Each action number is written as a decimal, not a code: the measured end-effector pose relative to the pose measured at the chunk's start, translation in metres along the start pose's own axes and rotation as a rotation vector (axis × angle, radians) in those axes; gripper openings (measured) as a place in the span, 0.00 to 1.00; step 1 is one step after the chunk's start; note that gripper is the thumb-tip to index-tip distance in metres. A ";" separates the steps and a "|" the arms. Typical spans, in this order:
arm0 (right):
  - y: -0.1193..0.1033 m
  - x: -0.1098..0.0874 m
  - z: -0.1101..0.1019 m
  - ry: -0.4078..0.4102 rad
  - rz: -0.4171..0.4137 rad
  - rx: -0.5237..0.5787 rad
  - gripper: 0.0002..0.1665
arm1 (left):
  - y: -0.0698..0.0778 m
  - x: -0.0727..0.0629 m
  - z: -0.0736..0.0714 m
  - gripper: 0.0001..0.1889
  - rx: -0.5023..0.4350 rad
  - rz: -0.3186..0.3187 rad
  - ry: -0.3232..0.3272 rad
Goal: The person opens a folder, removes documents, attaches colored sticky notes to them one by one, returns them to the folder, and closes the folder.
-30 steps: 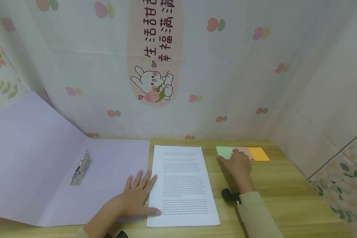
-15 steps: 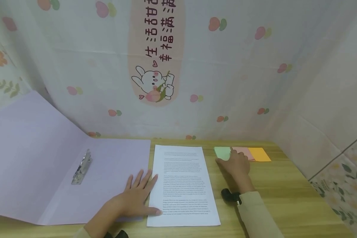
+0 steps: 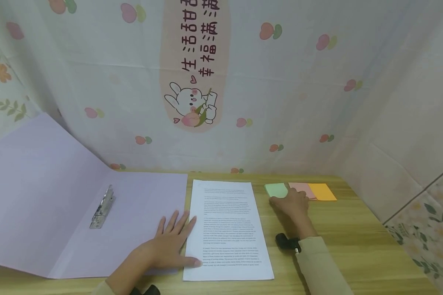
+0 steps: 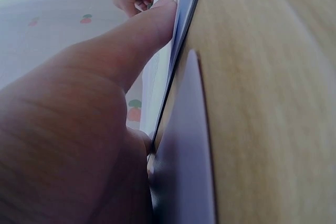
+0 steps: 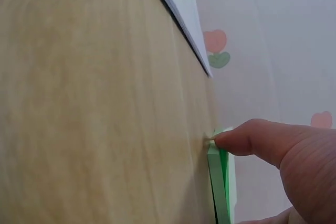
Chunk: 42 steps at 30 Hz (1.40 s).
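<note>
My left hand [image 3: 170, 250] lies with fingers spread over the right edge of an open lilac folder [image 3: 144, 196], its thumb and fingertips on the left margin of a stack of printed paper [image 3: 229, 229]. In the left wrist view the thumb [image 4: 152, 22] presses the top page by the stack's edge. My right hand [image 3: 293, 205] pinches a pad of light green sticky notes [image 3: 276, 189]. Seen from the right wrist, the thumb [image 5: 247, 137] is at the corner of the green pad [image 5: 218, 182], where upper sheets stand slightly apart. My other right fingers are mostly hidden.
A pink sticky note pad [image 3: 300, 188] and an orange one [image 3: 323, 191] lie right of the green pad. The folder carries a metal clip [image 3: 102, 209], and its cover stands raised at left. A printed curtain [image 3: 280, 90] hangs behind the wooden table [image 3: 354, 246].
The green pad has shifted slightly left with my right hand, and a small gap now shows between it and the pink pad. My left hand has stayed put.
</note>
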State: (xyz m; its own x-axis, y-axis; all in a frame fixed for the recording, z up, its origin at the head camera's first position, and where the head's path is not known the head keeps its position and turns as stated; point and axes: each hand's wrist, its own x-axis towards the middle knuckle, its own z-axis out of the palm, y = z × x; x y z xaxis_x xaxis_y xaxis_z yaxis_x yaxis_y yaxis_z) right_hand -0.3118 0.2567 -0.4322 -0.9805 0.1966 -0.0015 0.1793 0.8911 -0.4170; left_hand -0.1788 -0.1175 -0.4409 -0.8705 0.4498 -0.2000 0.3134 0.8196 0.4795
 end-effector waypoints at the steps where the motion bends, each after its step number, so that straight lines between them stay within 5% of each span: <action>1: 0.000 0.000 0.000 -0.004 0.005 0.010 0.52 | 0.000 0.000 0.000 0.61 0.000 -0.001 0.000; 11: 0.001 0.002 -0.002 -0.061 0.020 0.050 0.57 | 0.001 0.000 -0.001 0.61 -0.008 -0.012 -0.005; 21: 0.003 0.004 -0.004 -0.066 0.006 0.107 0.51 | 0.002 -0.001 -0.001 0.61 -0.008 -0.010 -0.002; 32: 0.007 0.005 -0.001 -0.083 -0.014 0.122 0.65 | 0.002 -0.001 -0.002 0.61 -0.015 -0.013 -0.003; 42: 0.007 0.004 0.000 -0.111 -0.023 0.214 0.56 | 0.002 -0.001 -0.002 0.61 -0.005 -0.015 -0.002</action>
State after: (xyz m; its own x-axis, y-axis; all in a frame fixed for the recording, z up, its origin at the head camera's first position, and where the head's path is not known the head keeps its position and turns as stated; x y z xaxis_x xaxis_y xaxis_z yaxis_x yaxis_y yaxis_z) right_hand -0.3148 0.2639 -0.4348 -0.9891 0.1208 -0.0846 0.1473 0.7854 -0.6012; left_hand -0.1784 -0.1167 -0.4380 -0.8743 0.4382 -0.2086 0.2985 0.8244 0.4809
